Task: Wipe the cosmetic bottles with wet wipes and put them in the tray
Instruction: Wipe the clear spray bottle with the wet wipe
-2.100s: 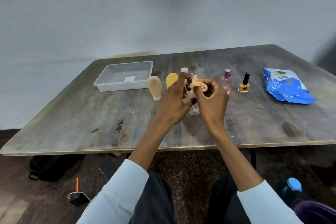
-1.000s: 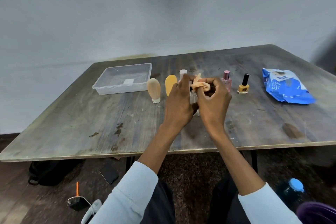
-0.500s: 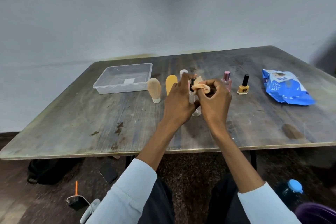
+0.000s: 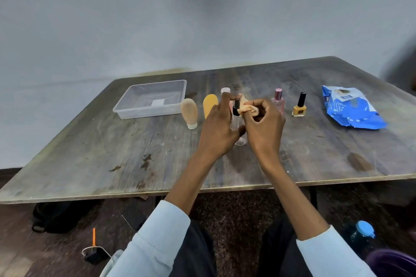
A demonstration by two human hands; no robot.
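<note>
A worn wooden tabletop (image 4: 94, 155) carries everything. At its far left sits a clear plastic tray (image 4: 151, 99) with nothing in it but a white label on its floor. At the far right lies a blue pack of wet wipes (image 4: 351, 108). Between them stands a row of cosmetic bottles: a beige bottle (image 4: 189, 110) upside down on its cap, a yellow bottle (image 4: 209, 103), a white-capped bottle (image 4: 225, 91) partly hidden, a pink perfume bottle (image 4: 278, 101) and a yellow nail polish (image 4: 299, 107). In front of the row, the left hand (image 4: 219, 128) grips a clear spray bottle (image 4: 238, 123) held upright over the tabletop. The right hand (image 4: 264, 129) pinches a crumpled wipe (image 4: 247, 107) against the bottle's black nozzle.
</note>
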